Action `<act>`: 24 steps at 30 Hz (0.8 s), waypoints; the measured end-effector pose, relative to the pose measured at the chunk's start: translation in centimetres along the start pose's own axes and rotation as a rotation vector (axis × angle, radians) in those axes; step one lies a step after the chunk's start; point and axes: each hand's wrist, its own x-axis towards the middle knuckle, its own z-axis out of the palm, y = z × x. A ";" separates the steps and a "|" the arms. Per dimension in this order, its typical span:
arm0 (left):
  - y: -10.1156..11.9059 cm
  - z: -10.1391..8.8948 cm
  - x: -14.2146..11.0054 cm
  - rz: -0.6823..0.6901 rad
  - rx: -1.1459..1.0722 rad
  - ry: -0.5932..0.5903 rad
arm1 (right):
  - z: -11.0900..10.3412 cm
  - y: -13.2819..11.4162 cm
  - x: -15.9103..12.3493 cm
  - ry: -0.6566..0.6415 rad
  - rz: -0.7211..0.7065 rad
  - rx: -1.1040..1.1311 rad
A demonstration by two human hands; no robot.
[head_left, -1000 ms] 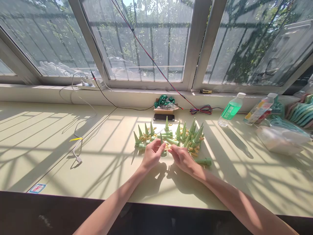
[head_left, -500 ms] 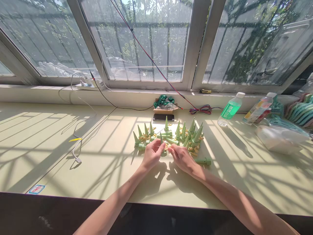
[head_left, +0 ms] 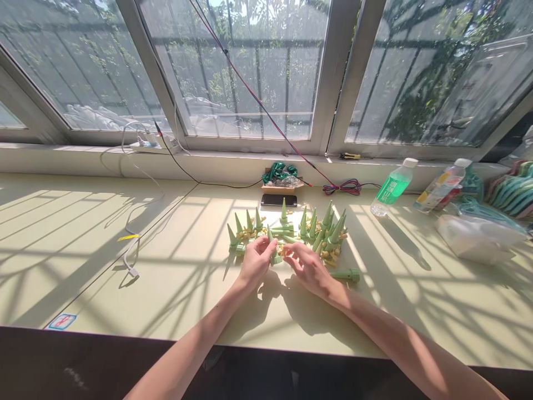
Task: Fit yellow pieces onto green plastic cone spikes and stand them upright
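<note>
My left hand has its fingers closed on a green spike, in front of the clustered parts; I cannot tell whether its base touches the tabletop. I seem to grip it by the side so that its tip and base stay free, the base angled toward my right hand. That hand's fingers curl close to the base, beside some small yellowish pieces, but I cannot tell whether they pinch one. The upright spikes likely stand on their wide ends because those are steady, and the whole cluster sits within easy reach. A green tube lies on its side just past my right hand. The spike I hold is matte, pale green, tapering from a thicker base to a narrow tip that leans slightly left; my fingers hide its middle.
</note>
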 end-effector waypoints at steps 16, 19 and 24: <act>0.1 0.1 -0.6 0.258 0.249 -0.076 | -0.3 0.1 0.0 0.007 0.028 -0.029; -0.1 0.2 -0.6 0.287 0.258 -0.090 | -0.4 0.0 0.0 -0.010 0.085 -0.055; -0.6 0.1 -0.8 0.339 0.297 -0.180 | -0.4 -0.2 0.0 -0.015 0.137 -0.064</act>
